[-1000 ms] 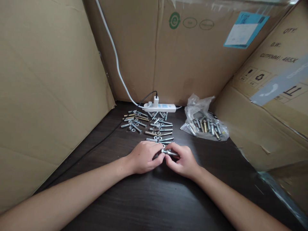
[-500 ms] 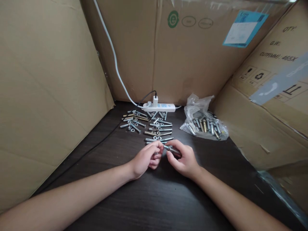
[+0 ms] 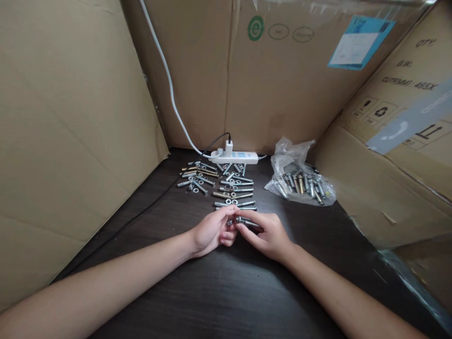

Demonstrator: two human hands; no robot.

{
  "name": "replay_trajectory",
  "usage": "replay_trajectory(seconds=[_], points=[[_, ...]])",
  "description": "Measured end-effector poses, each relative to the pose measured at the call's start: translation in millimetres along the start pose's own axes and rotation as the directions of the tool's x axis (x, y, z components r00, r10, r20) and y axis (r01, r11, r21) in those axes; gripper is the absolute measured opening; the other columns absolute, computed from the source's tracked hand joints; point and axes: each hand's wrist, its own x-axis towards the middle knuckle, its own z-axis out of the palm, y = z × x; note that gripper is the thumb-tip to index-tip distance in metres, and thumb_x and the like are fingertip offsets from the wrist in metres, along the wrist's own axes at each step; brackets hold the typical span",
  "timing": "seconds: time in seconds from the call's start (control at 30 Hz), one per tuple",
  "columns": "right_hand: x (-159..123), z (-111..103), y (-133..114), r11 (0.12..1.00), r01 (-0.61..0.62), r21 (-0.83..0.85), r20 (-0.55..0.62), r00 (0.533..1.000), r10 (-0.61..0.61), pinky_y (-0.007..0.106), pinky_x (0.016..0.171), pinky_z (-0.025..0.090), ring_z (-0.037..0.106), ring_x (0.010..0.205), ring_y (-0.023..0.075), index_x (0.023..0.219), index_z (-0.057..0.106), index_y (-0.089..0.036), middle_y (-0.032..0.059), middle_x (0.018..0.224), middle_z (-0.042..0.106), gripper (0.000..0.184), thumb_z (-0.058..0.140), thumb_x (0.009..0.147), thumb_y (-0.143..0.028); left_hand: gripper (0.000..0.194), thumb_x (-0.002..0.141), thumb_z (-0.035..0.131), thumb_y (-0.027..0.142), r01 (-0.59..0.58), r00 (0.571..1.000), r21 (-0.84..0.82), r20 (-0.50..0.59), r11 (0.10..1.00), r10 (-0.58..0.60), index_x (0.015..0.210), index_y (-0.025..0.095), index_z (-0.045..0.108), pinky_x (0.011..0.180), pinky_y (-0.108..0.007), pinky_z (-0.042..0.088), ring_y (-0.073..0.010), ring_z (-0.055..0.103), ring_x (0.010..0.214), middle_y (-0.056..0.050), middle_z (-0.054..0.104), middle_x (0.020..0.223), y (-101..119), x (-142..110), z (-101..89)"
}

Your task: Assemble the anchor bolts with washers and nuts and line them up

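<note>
Far left: plain cardboard box [image 3: 70,117], its lower corner on the dark wood-grain tabletop [image 3: 212,301]. Black cable [image 3: 141,214] runs from beside it up to a white plug-in charger [image 3: 229,149]. Left cluster of bolts [image 3: 200,188] lies loose among washers and sleeves, silver and brassy.

Left hand [image 3: 213,233] low at centre, palm partly turned up, fingers curled loosely closed; a small metal nut [image 3: 230,222] sits at the fingers, the exact grip partly hidden. Fingertips meet or nearly meet the right hand's; cannot tell which.

Beyond the hands, white power strip [image 3: 247,157] against the back cardboard box [image 3: 197,70]. In front of it, rows of bolts [image 3: 243,190] with sleeves and washers between, nearest row just past the fingers.

Right hand [image 3: 268,235]: thumb and index finger pinched on a silver expansion anchor [image 3: 251,224], held above the tabletop, end toward left hand.

Farther right, clear plastic bag [image 3: 287,155] holding more anchors [image 3: 301,184]. Rightmost, printed cardboard box [image 3: 381,188].
</note>
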Motion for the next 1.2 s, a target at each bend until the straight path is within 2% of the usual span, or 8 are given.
replay_trajectory(seconds=[0.3, 0.67, 0.87, 1.2], points=[[-2.8, 2.2, 3.3, 0.998, -0.003, -0.062, -0.008, 1.000, 0.002, 0.022, 0.067, 0.052, 0.070, 0.074, 0.0142, 0.114, 0.063, -0.022, 0.0018, 0.100, 0.073, 0.029, 0.058, 0.085, -0.026, 0.009, 0.086, 0.041, 0.026, 0.000, 1.000, 0.058, 0.003, 0.998, 0.000, 0.085, 0.019, 0.035, 0.044, -0.015, 0.016, -0.0035, 0.023, 0.045, 0.004, 0.036, 0.067, 0.4, -0.1, 0.0], [-1.1, 0.1, -0.3, 0.991, 0.004, -0.135, -0.049, 0.999, -0.011, 0.020, 0.056, 0.047, 0.065, 0.059, 0.0107, 0.106, 0.066, -0.021, 0.0006, 0.088, 0.074, 0.025, 0.058, 0.083, -0.026, 0.010, 0.088, 0.041, 0.028, 0.009, 1.000, 0.053, -0.021, 0.999, -0.008, 0.086, 0.020, 0.036, 0.044, -0.014, 0.019, -0.0033, 0.025, 0.045, 0.005, 0.035, 0.067, -1.6, 0.7, -0.5], [-0.5, 0.5, -1.5, 0.982, 0.002, -0.188, -0.043, 0.999, -0.011, 0.022, 0.057, 0.046, 0.065, 0.061, 0.0123, 0.106, 0.067, -0.021, 0.0014, 0.087, 0.075, 0.026, 0.057, 0.082, -0.027, 0.012, 0.088, 0.043, 0.030, 0.027, 0.999, 0.042, -0.039, 0.999, -0.025, 0.088, 0.020, 0.037, 0.043, -0.014, 0.019, -0.0036, 0.026, 0.044, 0.005, 0.036, 0.067, -2.9, 2.1, -1.7], [-0.2, -0.4, -2.7, 0.976, -0.040, -0.214, -0.042, 0.999, 0.031, 0.021, 0.053, 0.044, 0.063, 0.053, 0.0112, 0.110, 0.068, -0.023, 0.0010, 0.085, 0.075, 0.029, 0.058, 0.084, -0.029, 0.009, 0.087, 0.042, 0.026, 0.034, 0.999, 0.045, -0.028, 0.998, -0.033, 0.086, 0.020, 0.035, 0.042, -0.014, 0.020, -0.0037, 0.026, 0.043, 0.006, 0.035, 0.065, -1.6, 1.6, -2.2]])
